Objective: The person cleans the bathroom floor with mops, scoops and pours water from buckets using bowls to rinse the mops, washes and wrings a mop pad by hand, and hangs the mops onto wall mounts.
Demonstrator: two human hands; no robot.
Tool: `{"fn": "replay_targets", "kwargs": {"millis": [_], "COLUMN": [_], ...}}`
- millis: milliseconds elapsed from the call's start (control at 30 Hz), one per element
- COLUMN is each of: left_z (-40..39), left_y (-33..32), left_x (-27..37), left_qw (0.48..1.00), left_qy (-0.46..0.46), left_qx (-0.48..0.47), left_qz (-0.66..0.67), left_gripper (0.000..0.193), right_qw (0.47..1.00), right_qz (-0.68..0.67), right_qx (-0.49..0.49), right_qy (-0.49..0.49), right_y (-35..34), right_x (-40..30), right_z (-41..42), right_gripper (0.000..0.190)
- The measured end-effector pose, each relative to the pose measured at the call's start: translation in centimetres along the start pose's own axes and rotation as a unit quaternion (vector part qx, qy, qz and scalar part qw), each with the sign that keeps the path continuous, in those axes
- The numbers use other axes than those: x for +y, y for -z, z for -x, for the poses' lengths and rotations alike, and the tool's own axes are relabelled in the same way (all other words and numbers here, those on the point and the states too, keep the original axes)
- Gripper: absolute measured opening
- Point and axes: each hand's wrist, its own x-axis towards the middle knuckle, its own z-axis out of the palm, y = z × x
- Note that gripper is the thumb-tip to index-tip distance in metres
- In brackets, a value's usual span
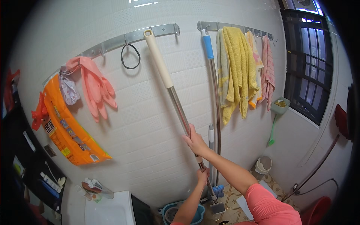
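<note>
A flat mop with a cream plastic handle (159, 60) and a steel pole (179, 108) stands at a slant before the tiled wall. My right hand (195, 140) is wrapped around the pole near its middle. Lower down, just under the cream collar, my left hand (202, 175) grips the same pole. The mop's flat grey head (218, 208) is near the patterned floor; whether it touches is hard to tell. Its handle top overlaps the left hook rail (137, 36) in the picture. A blue mop bucket (200, 215) sits beside the head, partly behind my left forearm.
Pink rubber gloves (92, 84) and an orange bag (76, 132) hang at left. A blue-handled mop (208, 46) and a yellow towel (237, 64) hang from the right rail (213, 26). A white sink (108, 211) is lower left; a bin (263, 165) stands in the corner.
</note>
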Motion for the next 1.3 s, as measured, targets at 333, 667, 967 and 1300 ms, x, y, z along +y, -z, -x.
{"fn": "replay_targets", "kwargs": {"millis": [333,667,967,1300], "left_z": [1.5,5.5,7.5,11.5], "left_y": [-2.2,-5.3,-9.5,-17.3], "left_x": [-0.1,-0.1,-0.1,-1.0], "left_qw": [1.000,0.998,0.997,0.989], "left_qy": [0.008,0.032,0.046,0.091], "left_qx": [0.014,0.020,0.032,-0.024], "left_qz": [0.009,0.047,0.057,0.113], "left_gripper": [0.017,0.018,0.021,0.023], "right_qw": [0.997,0.991,0.981,0.987], "right_qz": [-0.005,-0.040,-0.057,0.074], "right_qx": [-0.040,-0.093,-0.166,-0.125], "right_qy": [-0.067,-0.087,-0.078,-0.065], "right_y": [2.3,4.7,8.4,12.8], "right_x": [-1.1,-2.9,-3.6,-5.5], "right_z": [0.1,1.2,1.2,2.6], "right_gripper": [0.050,0.046,0.045,0.049]}}
